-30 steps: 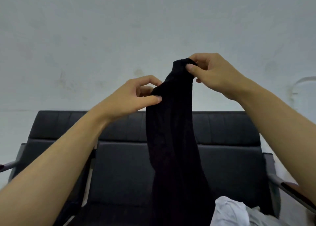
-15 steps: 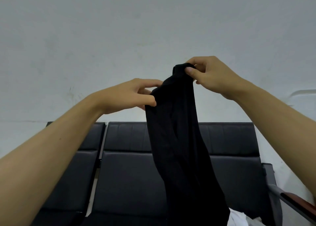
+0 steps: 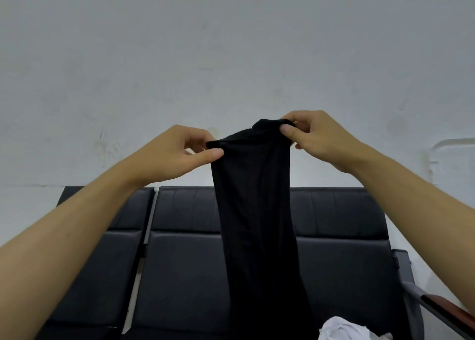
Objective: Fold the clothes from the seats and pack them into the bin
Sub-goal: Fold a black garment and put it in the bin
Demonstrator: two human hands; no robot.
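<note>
One black garment (image 3: 254,211), pinched by left hand (image 3: 172,154), right hand (image 3: 316,136); two seats (image 3: 341,262)

- Left hand (image 3: 172,154): raised in front of the body, forearm bare and reaching up from the lower left. Thumb and forefinger pinch the left top corner of a black garment (image 3: 257,211).
- Right hand (image 3: 316,136): held slightly higher than the left, forearm bare and entering from the right. Curled fingers and thumb grip the garment's right top edge.
- Both hands sit close together, palms facing each other.
</note>
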